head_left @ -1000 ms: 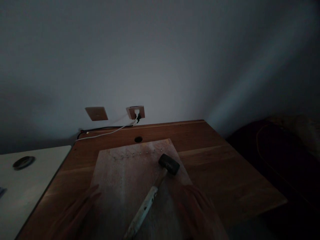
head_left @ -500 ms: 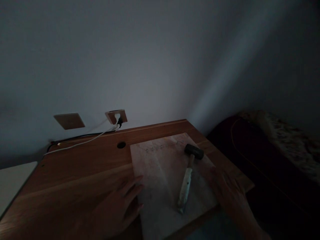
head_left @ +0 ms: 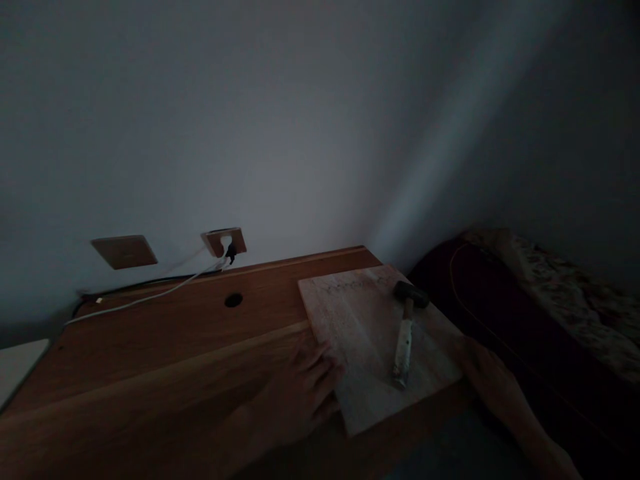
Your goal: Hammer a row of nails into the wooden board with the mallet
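Observation:
A pale flat board (head_left: 363, 333) lies on the wooden table with a row of small marks along its far side. Resting on it is a hammer (head_left: 404, 347) with a dark head and a worn, whitish handle. My left hand (head_left: 305, 393) is at the board's left edge, its fingers apart and their tips touching it. At the right edge, my right hand (head_left: 487, 377) grips the board near its front corner; its fingers are dim and partly hidden. Neither hand touches the hammer.
The wooden table (head_left: 175, 353) meets a grey wall. Near its back is a round cable hole (head_left: 233, 300). A wall socket (head_left: 225, 242) has plugs and cables. A white object (head_left: 20, 363) is at the left. Dark red upholstery (head_left: 480, 293) and patterned fabric lie at the right.
The board, with the hammer on it, has shifted right across the table and turned slightly. Both my hands have moved right along with it.

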The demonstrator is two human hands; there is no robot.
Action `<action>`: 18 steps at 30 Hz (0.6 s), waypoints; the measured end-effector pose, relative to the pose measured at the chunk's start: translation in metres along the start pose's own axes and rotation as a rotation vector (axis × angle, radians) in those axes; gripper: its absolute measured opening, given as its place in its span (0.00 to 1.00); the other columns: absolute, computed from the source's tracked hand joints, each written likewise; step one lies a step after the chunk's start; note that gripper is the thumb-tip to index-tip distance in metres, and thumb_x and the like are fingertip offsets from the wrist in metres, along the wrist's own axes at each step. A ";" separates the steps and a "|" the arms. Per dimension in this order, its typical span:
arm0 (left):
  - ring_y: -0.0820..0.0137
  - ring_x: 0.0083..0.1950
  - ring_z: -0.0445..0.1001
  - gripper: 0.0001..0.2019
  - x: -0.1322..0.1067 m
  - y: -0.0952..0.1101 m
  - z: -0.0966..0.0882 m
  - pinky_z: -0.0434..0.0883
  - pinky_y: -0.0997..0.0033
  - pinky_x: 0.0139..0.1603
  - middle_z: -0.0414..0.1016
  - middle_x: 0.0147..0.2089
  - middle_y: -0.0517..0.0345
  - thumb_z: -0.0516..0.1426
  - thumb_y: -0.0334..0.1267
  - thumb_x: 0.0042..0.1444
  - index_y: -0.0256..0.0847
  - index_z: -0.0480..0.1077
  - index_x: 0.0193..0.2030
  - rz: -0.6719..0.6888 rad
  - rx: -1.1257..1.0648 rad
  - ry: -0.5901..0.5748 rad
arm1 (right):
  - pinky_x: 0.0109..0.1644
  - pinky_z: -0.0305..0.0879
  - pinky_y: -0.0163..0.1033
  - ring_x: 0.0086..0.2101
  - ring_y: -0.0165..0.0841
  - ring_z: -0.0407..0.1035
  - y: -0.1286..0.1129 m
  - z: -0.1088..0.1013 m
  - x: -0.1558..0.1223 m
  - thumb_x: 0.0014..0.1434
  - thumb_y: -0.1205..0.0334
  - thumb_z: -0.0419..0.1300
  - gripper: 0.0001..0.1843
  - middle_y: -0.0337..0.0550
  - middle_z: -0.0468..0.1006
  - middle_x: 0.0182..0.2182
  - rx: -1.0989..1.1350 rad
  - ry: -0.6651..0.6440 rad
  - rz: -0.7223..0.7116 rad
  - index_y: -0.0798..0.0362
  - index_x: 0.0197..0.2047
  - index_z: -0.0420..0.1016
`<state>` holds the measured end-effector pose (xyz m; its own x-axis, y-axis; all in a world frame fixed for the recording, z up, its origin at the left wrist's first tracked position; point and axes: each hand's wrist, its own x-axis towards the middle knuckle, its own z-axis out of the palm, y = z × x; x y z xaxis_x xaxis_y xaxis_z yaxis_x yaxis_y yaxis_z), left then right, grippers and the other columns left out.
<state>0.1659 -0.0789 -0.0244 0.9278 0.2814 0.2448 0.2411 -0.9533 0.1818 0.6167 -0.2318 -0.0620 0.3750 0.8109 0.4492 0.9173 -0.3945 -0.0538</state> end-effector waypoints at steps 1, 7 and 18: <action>0.59 0.80 0.57 0.29 0.001 0.000 0.001 0.53 0.49 0.83 0.74 0.68 0.54 0.49 0.51 0.73 0.47 0.56 0.77 0.001 0.012 0.013 | 0.51 0.77 0.54 0.49 0.51 0.81 -0.001 0.000 0.001 0.69 0.47 0.43 0.30 0.62 0.85 0.50 0.019 -0.015 0.017 0.53 0.53 0.81; 0.58 0.76 0.64 0.23 -0.006 -0.005 -0.007 0.55 0.50 0.82 0.80 0.60 0.54 0.52 0.49 0.72 0.42 0.68 0.68 0.039 0.083 0.052 | 0.54 0.76 0.57 0.51 0.53 0.80 -0.014 -0.005 -0.001 0.69 0.49 0.43 0.31 0.60 0.85 0.50 0.078 -0.059 0.031 0.54 0.59 0.79; 0.70 0.66 0.74 0.19 -0.149 -0.009 -0.058 0.68 0.66 0.75 0.81 0.60 0.70 0.56 0.41 0.68 0.59 0.73 0.64 -0.101 0.293 0.045 | 0.55 0.77 0.63 0.57 0.55 0.76 -0.078 -0.008 -0.080 0.64 0.72 0.51 0.26 0.53 0.82 0.57 -0.004 0.012 -0.635 0.43 0.55 0.83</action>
<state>0.0096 -0.1058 -0.0075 0.8830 0.3745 0.2830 0.4091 -0.9096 -0.0729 0.5139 -0.2696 -0.0868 -0.2434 0.8825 0.4024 0.9600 0.1600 0.2299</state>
